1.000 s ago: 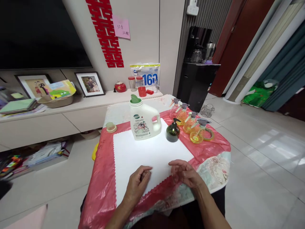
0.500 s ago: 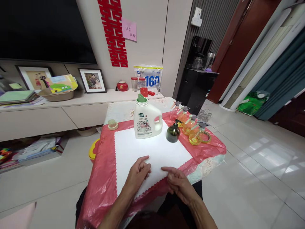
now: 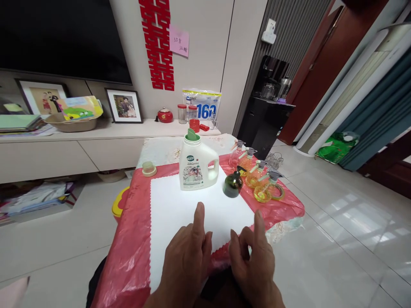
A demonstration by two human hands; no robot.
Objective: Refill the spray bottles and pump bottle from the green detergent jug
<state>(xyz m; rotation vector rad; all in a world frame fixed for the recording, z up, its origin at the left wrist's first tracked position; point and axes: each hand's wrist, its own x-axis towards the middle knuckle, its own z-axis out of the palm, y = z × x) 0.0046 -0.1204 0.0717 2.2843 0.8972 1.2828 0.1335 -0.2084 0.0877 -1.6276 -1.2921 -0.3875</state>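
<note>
Right now I see my left hand (image 3: 189, 261) raised over the near edge of the white sheet (image 3: 180, 205), index finger stretched forward and the other fingers loosely curled, holding nothing. My right hand (image 3: 255, 261) is up just beside it, index finger pointing upward and the rest half bent, also empty; the two hands are close together but I cannot tell whether they touch. The sheet lies flat on the red plastic cover (image 3: 131, 239) that drapes the small table, its zigzag edge showing near my fingers. At the far end of the sheet stands a white detergent jug (image 3: 195, 164) with a green cap, upright, handle to the right. Just to its right, at the sheet's corner, sits a dark green pump bottle (image 3: 233, 184). Beyond that, on the red cover, a row of yellow spray bottles (image 3: 261, 182) runs toward the far right corner. A small pale lid (image 3: 149, 169) lies well apart on the left side of the cover. Behind the table runs a low white cabinet (image 3: 96, 141) with framed photos.
</note>
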